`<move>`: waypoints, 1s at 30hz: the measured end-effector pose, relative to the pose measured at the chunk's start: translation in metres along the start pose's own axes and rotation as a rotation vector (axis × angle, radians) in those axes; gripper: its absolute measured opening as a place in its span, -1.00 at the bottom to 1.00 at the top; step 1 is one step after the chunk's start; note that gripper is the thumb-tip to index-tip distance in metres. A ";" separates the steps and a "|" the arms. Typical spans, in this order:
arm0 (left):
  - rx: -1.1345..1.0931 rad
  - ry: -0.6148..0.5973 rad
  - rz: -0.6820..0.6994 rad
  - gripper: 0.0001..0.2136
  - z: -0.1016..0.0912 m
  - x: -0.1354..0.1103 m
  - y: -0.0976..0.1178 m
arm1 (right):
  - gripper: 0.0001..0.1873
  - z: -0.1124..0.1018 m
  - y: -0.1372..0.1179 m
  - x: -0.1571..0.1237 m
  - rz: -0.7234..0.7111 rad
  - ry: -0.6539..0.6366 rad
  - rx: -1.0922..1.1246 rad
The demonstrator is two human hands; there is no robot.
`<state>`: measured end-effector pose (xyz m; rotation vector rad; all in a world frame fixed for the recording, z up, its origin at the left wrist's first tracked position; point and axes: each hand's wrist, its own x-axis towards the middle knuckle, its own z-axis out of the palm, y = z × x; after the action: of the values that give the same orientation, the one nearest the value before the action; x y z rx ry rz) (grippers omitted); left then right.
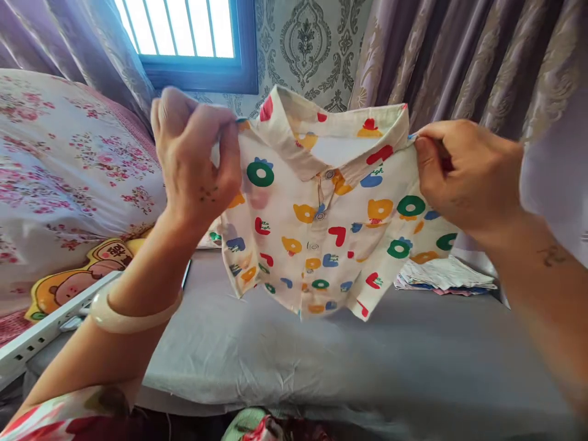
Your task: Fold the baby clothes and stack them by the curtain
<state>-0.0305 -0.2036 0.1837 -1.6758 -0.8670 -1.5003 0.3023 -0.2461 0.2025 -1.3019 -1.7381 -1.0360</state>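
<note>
A small white collared shirt (298, 214) with a print of red, green, blue and yellow shapes hangs in the air, spread between my two hands. Its front, with a row of buttons, faces me. My left hand (197, 153) pinches the shoulder left of the collar. On the other side, my right hand (468, 171) grips the opposite shoulder, fingers closed on the cloth. The shirt's lower hem dangles above a grey sheet (275, 361). A pale bangle (133, 315) circles my left forearm.
A folded stack of cloth (445, 275) lies on the sheet behind the shirt, at right. To the left are a white rail (50, 327), a cartoon cushion (78, 282) and floral bedding (73, 165). Purple curtains (450, 55) flank a barred window (179, 27).
</note>
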 end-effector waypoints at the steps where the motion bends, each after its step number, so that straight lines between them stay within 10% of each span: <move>1: -0.005 -0.023 -0.009 -0.80 -0.005 0.009 0.000 | -0.57 -0.005 0.000 0.006 0.001 -0.017 0.023; 7: -0.074 -0.237 -0.035 -0.90 0.038 0.012 -0.022 | -0.66 0.030 0.006 0.021 -0.064 -0.139 0.233; 18: 0.010 -0.744 -0.131 -0.73 0.182 -0.145 -0.044 | -0.63 0.190 0.012 -0.073 0.061 -0.655 0.013; 30: 0.084 -1.006 -0.284 -0.66 0.231 -0.227 -0.033 | -0.61 0.261 0.010 -0.126 0.146 -0.959 -0.040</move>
<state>0.0380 0.0061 -0.0555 -2.3158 -1.7003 -0.6708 0.3205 -0.0576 -0.0177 -2.1205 -2.2221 -0.3413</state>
